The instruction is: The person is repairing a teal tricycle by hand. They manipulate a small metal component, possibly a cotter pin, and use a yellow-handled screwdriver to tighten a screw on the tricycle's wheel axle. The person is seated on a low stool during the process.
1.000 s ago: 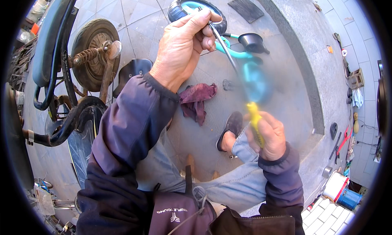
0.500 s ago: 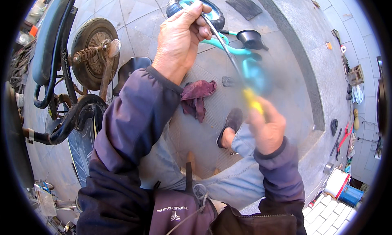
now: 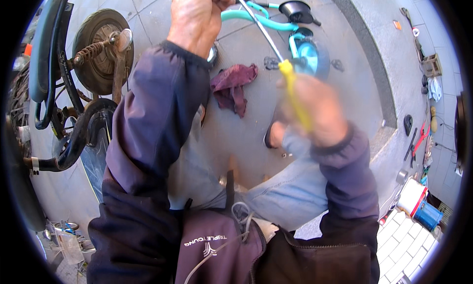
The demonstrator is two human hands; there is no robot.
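While the right hand (image 3: 320, 104) grasps a yellow-handled screwdriver (image 3: 291, 84), the left hand (image 3: 197, 17) curls beside its slim steel shaft (image 3: 256, 21), hold cut off, untellable; work seemingly underway, amount done or left unclear.

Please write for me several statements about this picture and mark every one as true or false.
1. The right hand holds the yellow handle. True.
2. The dark red cloth hangs from the left hand. False: the dark red cloth lies on the floor.
3. The left hand is higher in the picture than the right hand. True.
4. The wheel beside the rusty spring stands at the picture's right. False: it stands at the left.
5. A metal shaft extends from the yellow handle. True.
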